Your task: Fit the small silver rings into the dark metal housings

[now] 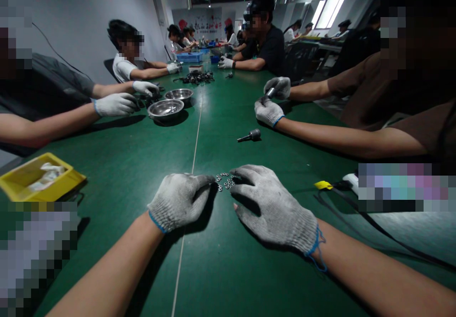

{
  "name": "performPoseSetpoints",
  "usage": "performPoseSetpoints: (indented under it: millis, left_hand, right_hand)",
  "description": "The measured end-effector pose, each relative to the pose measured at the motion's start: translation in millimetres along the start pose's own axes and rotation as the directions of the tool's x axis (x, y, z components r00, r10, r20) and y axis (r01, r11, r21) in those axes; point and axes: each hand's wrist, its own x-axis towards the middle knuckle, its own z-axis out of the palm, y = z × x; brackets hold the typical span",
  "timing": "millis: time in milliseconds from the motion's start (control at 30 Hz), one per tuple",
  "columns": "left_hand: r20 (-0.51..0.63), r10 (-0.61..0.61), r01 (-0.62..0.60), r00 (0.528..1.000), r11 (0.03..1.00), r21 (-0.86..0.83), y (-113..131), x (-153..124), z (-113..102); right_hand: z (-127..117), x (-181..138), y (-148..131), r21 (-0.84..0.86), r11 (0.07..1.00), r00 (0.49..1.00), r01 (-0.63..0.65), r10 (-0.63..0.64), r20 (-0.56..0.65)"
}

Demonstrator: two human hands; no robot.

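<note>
A small cluster of metal rings, like nuts or tiny bearings (225,184), lies on the green tabletop between my two gloved hands. My left hand (183,198) rests at the left edge of the cluster, thumb and fingers drawn together. Whatever is between its fingertips is too small to make out. My right hand (272,205) is spread palm down on the right side, its fingers apart and their tips beside the rings. Both hands wear white knit gloves with greyed fingertips and blue cuffs. Beyond them lies a dark metal tool with a thin shaft (250,135).
Two steel bowls (166,110) stand at the left, near a co-worker's gloved hands (116,104). At the right another person's gloved hands (270,111) hold a metal cylinder. A yellow bin (71,184) sits at the left edge. A black cable (377,227) crosses the right side.
</note>
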Motion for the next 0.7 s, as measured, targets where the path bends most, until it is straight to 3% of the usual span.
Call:
performPoseSetpoints:
  millis: [167, 267, 400, 700]
  left_hand:
    - [-0.079, 0.016, -0.012, 0.997, 0.998, 0.058, 3, 0, 5]
    - [-0.1, 0.072, -0.061, 0.992, 0.992, 0.113, 10, 2, 8]
    - [-0.026, 0.133, -0.129, 0.991, 0.982, 0.142, 17, 5, 11]
    - [-0.013, 0.118, -0.115, 0.993, 0.987, 0.108, 16, 6, 10]
  right_hand:
    - [7, -3, 6, -0.022, 0.992, 0.985, -0.124, 0.12, -0.126]
    - [7, -3, 5, -0.02, 0.997, 0.994, -0.068, 0.066, -0.086]
    - [5, -1, 4, -0.022, 1.0, 0.999, -0.018, 0.017, -0.034]
    - [2, 0, 3, -0.03, 0.999, 0.998, 0.029, -0.031, -0.056]
